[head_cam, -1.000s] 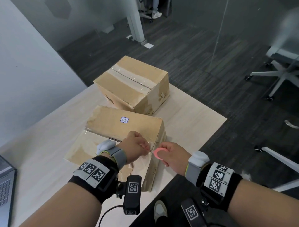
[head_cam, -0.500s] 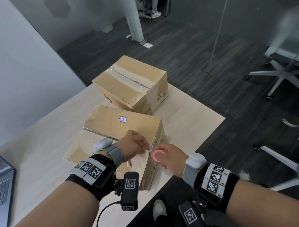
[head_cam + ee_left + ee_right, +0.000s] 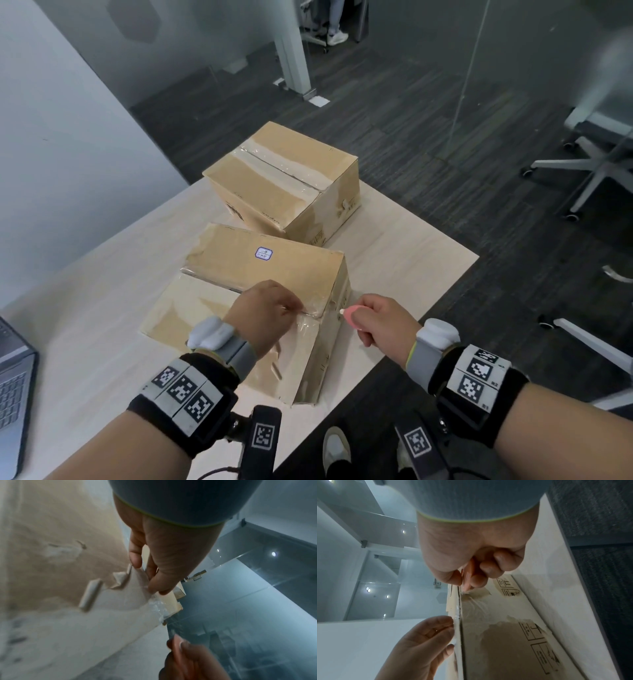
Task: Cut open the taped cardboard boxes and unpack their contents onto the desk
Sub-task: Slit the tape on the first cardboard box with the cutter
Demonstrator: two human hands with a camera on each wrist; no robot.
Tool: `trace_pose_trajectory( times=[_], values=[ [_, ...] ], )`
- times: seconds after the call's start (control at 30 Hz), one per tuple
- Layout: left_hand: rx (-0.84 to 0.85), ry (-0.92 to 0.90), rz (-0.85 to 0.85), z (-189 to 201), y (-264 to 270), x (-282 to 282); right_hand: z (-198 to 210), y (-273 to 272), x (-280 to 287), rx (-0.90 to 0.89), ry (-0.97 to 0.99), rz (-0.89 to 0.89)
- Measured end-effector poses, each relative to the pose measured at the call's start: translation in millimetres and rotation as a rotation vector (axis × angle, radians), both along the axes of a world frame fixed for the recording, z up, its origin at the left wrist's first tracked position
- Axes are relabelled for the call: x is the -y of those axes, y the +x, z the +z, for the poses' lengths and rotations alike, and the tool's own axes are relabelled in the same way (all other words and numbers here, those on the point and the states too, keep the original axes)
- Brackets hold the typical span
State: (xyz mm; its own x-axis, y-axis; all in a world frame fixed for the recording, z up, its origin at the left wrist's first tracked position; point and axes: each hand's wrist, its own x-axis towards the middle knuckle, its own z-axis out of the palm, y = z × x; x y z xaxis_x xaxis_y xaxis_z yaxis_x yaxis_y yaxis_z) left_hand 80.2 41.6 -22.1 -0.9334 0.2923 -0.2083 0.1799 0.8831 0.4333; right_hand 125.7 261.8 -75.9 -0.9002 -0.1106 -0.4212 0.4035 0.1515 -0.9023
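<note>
Box, taped, sits mid-frame on the desk. Left hand pinches tape at its top edge; right hand, now rotated, grips the pink cutter tip-first against the box's side.

Near brown cardboard box, closed, lies flat at right front edge of pale wooden desk; small white blue-bordered sticker on top; clear glossy tape along centre seam, wrinkled at right top edge; outer paper torn in patches on top and right side. Far brown cardboard box, closed, clear tape over seam, sits near desk's far corner, just behind first, skewed to it.
</note>
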Motion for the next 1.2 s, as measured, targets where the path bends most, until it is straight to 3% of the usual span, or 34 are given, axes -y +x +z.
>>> trace_pose_trajectory(
  times=[0.13, 0.4, 0.57, 0.73, 0.93, 1.2],
  values=[
    [-0.063, -0.112, -0.094, -10, -8, 2, -1, -5, 2, -0.002, -0.016, -0.011],
    [0.056, -0.721, -0.469, 14, -43, -29, -3, -6, 10, 0.042, -0.026, -0.034],
    [0.172, -0.881, -0.701, 28, -57, -59, -2, -6, 13, 0.059, -0.045, -0.068],
    [0.209, -0.843, -0.714, 23, -62, -55, -1, -8, 14, 0.068, -0.064, -0.093],
    [0.158, -0.646, -0.609, 11, -53, -44, 2, -10, 17, 0.057, -0.089, -0.091],
    [0.144, -0.565, -0.573, 9, -49, -41, 1, -10, 19, 0.055, -0.015, -0.002]
  ],
)
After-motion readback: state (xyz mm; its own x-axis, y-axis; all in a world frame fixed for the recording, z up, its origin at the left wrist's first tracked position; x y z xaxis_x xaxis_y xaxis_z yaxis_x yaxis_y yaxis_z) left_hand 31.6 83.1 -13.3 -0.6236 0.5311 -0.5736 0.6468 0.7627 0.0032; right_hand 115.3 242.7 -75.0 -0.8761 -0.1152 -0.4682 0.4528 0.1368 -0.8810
